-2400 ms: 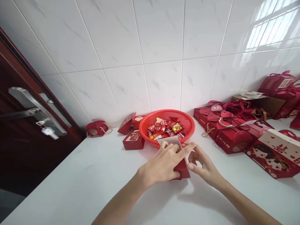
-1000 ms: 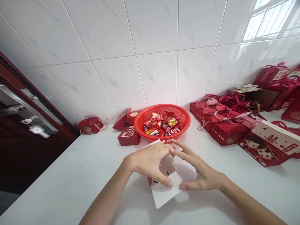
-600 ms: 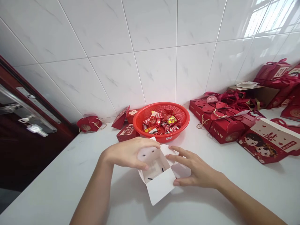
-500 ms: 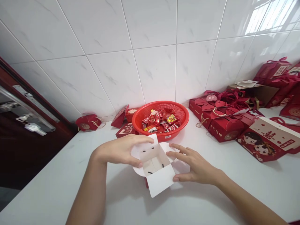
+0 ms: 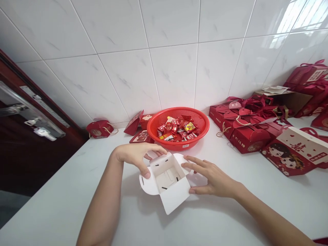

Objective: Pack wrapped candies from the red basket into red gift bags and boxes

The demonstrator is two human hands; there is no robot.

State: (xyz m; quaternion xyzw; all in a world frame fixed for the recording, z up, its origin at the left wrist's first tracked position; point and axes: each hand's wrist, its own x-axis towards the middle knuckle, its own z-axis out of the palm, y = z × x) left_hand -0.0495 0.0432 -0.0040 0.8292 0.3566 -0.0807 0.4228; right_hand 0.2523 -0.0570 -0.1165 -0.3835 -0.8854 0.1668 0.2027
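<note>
An open carton box (image 5: 174,197) with a white inside and spread flaps stands on the white table (image 5: 102,191), its inside holding nothing but dark slots in the walls. My left hand (image 5: 138,157) grips the box at its left and back side, thumb on the rounded left flap, fingers behind the back flap. On the other side my right hand (image 5: 208,176) holds the right flap and wall between fingers and thumb. Just behind the box sits a red plastic basket (image 5: 179,146) with wrapped sweets (image 5: 176,128) in it.
Small red boxes (image 5: 99,129) stand along the tiled wall left of the basket. Several red gift boxes (image 5: 249,138) with ribbons and cords fill the right side. A brown cardboard box (image 5: 297,100) is at the back right. A dark red door (image 5: 20,153) is at the far left.
My left hand has moved its fingers behind the back flap, and that flap is folded outward. The left flap lies further out. The view has shifted slightly.
</note>
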